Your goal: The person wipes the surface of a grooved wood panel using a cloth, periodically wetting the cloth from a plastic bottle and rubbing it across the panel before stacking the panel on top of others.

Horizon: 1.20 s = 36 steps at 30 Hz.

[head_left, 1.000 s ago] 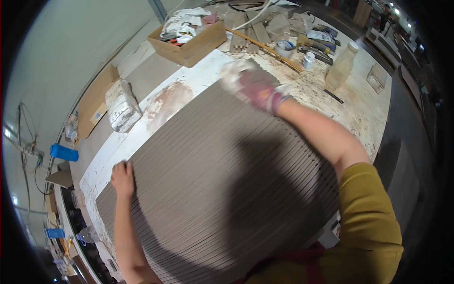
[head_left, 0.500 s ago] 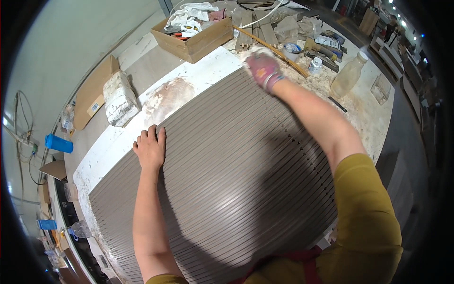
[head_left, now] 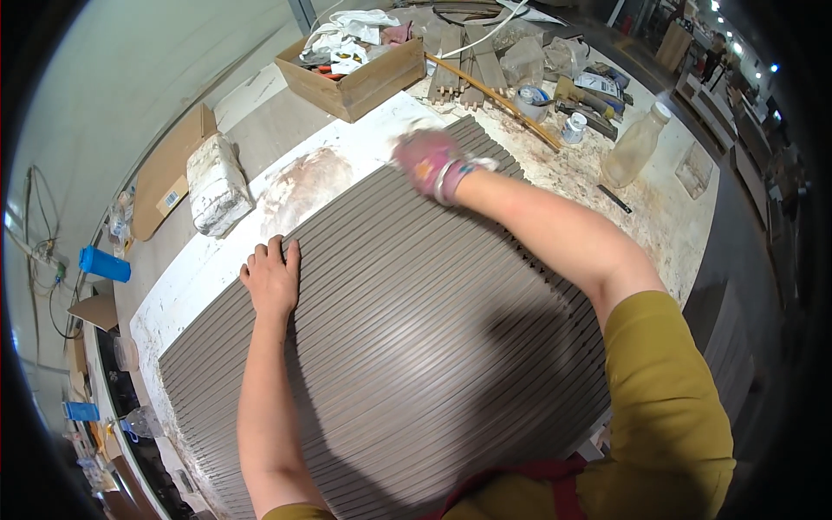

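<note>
A wide grey-brown panel (head_left: 390, 286) with many parallel grooves lies on the white, stained worktable (head_left: 156, 312). Bare, my left hand (head_left: 272, 277) rests on the panel's far edge at the left, fingers stretched and slightly apart. My right hand (head_left: 429, 166) wears a pink patterned glove and is over the far edge, right of the left hand. Its fingers are blurred by motion and closed on what looks like a white cloth (head_left: 485, 163), of which a bit sticks out beside the wrist. Small dark marks (head_left: 555, 286) run along the panel's right end.
Beyond the panel stands a cardboard box (head_left: 355, 87) with cloths in it. A white wrapped block (head_left: 217, 184) lies at left, near a blue cup (head_left: 105, 263). At right are a wooden stick (head_left: 511, 108), a small jar (head_left: 575, 127), a cloudy bottle (head_left: 637, 146) and several tools.
My right hand has swept left along the panel's far edge, uncovering the far right corner. The left hand keeps its place on the panel, and the whole view has shifted slightly.
</note>
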Each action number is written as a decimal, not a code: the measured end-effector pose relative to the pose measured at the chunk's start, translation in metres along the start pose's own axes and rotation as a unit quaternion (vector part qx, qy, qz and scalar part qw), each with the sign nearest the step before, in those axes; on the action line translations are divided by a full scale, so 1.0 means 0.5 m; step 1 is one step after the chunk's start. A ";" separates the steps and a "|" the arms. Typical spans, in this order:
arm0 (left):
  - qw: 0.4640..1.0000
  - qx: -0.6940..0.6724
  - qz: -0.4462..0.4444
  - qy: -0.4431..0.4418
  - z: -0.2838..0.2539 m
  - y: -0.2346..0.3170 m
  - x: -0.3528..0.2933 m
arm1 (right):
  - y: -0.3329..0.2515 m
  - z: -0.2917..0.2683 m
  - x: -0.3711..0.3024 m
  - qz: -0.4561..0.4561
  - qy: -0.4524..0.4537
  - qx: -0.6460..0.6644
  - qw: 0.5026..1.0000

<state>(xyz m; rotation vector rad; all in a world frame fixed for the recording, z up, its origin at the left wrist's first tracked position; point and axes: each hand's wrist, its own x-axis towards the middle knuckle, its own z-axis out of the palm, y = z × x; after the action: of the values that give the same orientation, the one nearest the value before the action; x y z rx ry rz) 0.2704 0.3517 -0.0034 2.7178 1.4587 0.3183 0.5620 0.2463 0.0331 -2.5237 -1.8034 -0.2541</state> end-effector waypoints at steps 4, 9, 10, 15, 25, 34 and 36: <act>1.000 0.001 0.005 0.005 -0.004 -0.001 -0.005 | 0.108 -0.004 0.015 0.052 -0.056 0.034 0.996; 1.000 0.001 0.005 0.004 -0.005 0.028 0.005 | 0.126 0.038 0.021 0.097 -0.021 -0.019 0.995; 1.000 0.000 -0.005 0.005 -0.001 0.011 0.001 | 0.050 0.010 0.020 0.055 -0.075 -0.020 0.995; 1.000 0.000 0.004 0.002 0.001 0.000 -0.006 | 0.159 0.001 -0.001 0.100 -0.008 0.003 0.995; 1.000 0.009 -0.004 0.014 -0.004 -0.006 -0.005 | 0.102 -0.019 -0.020 0.008 0.048 0.152 0.987; 1.000 0.010 0.000 -0.004 -0.008 0.007 -0.002 | 0.222 -0.028 0.003 0.023 -0.028 -0.006 0.999; 1.000 0.011 0.002 -0.003 -0.004 0.000 0.001 | 0.151 0.012 -0.029 0.009 0.102 0.053 0.993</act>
<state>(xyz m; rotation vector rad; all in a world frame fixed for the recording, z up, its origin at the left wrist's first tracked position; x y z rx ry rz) 0.2704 0.3520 -0.0016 2.7361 1.4640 0.2966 0.6289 0.2085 0.0303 -2.3460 -1.6711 -0.3900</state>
